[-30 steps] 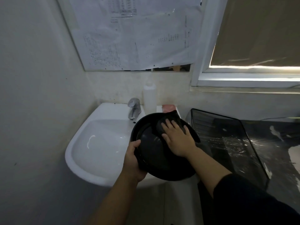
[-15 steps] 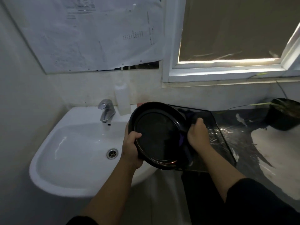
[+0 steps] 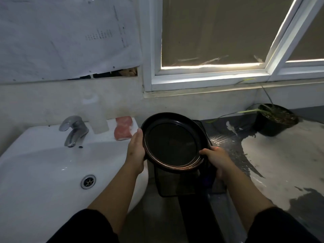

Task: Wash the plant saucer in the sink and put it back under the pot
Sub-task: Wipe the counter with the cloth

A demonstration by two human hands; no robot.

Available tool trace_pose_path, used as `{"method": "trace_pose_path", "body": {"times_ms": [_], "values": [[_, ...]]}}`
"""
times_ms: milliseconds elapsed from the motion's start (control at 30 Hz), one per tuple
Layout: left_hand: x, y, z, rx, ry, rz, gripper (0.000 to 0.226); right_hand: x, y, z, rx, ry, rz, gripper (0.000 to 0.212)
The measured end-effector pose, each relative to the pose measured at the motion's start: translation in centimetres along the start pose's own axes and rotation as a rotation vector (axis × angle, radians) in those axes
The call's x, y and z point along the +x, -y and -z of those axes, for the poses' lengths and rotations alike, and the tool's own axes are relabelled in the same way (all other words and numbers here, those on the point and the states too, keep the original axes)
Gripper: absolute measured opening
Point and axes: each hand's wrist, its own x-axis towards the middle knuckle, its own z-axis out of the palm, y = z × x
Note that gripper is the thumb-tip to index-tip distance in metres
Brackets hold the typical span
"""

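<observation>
I hold a round black plant saucer (image 3: 171, 142) upright and tilted toward me, in the air between the white sink (image 3: 43, 165) and the counter. My left hand (image 3: 135, 151) grips its left rim. My right hand (image 3: 216, 159) grips the lower right rim, with a dark cloth partly visible under that hand. A black pot (image 3: 273, 120) with thin green leaves stands on the counter at the far right, by the wall, well apart from the saucer.
A chrome tap (image 3: 73, 130), a white bottle (image 3: 98, 116) and a pink sponge (image 3: 123, 128) sit along the sink's back edge. A black tray (image 3: 184, 186) lies below the saucer. The grey counter (image 3: 280, 163) is wet and patchy. A window is above.
The saucer has moved right, away from the sink basin. My right hand went from wiping inside the saucer to gripping its lower right rim. The view has swung right, showing the pot.
</observation>
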Motion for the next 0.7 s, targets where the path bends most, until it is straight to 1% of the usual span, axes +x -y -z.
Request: {"method": "trace_pose_path", "body": {"times_ms": [67,100,167,200,333,433,467,567,600,700], "values": [[1.7,1.0,-0.5,0.197,-0.078,-0.011,0.053,1.7,-0.2,0.3,-0.055,-0.057,0.013,0.015],[2.6,1.5,-0.7,0.282,-0.092,-0.026,0.052,2.5,-0.3,0.5,-0.063,-0.073,0.005,0.015],[4.1,2.2,-1.3,0.469,-0.104,-0.043,0.041,4.3,-0.6,0.8,-0.095,-0.113,-0.018,0.018],[4.8,2.5,-1.5,0.588,-0.116,-0.041,0.037,5.1,-0.7,0.9,-0.151,-0.139,-0.015,0.018],[7.1,3.0,-2.3,1.126,-0.14,0.0,0.036,8.4,-1.5,1.5,-0.408,-0.199,0.036,0.026],[8.0,2.8,-3.3,1.444,-0.168,-0.007,0.034,10.1,-2.2,1.9,-0.522,-0.209,0.001,0.034],[8.1,2.7,-3.7,1.511,-0.174,-0.028,0.032,10.4,-2.4,1.9,-0.541,-0.21,-0.003,0.033],[8.2,2.7,-4.2,1.628,-0.188,-0.053,0.029,11.1,-3.0,1.9,-0.637,-0.209,0.013,0.017],[8.3,2.8,-4.4,1.648,-0.191,-0.054,0.029,11.2,-3.1,1.9,-0.676,-0.202,0.015,0.017],[8.0,2.9,-4.9,1.69,-0.182,-0.077,0.026,11.7,-3.6,1.9,-0.785,-0.214,0.026,0.028]]}}
